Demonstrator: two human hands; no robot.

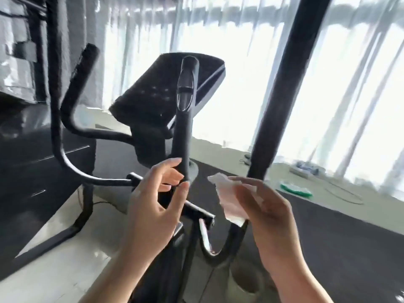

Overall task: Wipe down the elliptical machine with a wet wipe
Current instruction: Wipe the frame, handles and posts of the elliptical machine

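The black elliptical machine fills the view, with its console (168, 88) tilted up in the middle. An inner grip handle (185, 110) with a shiny sensor pad rises in front of the console. My left hand (155, 197) hovers just below that handle, fingers loosely curled and holding nothing. My right hand (269, 213) holds a crumpled white wet wipe (229, 197) between thumb and fingers, to the right of the handle. A thick black moving arm (286, 84) stands behind my right hand. Another curved arm (63, 136) sweeps down on the left.
A bright window with vertical bars (306, 51) runs along the back. A green and white packet (295, 189) and cables lie on the pale floor at the right. A dark mat (328, 237) lies under the machine. Dark furniture (32, 160) stands at the left.
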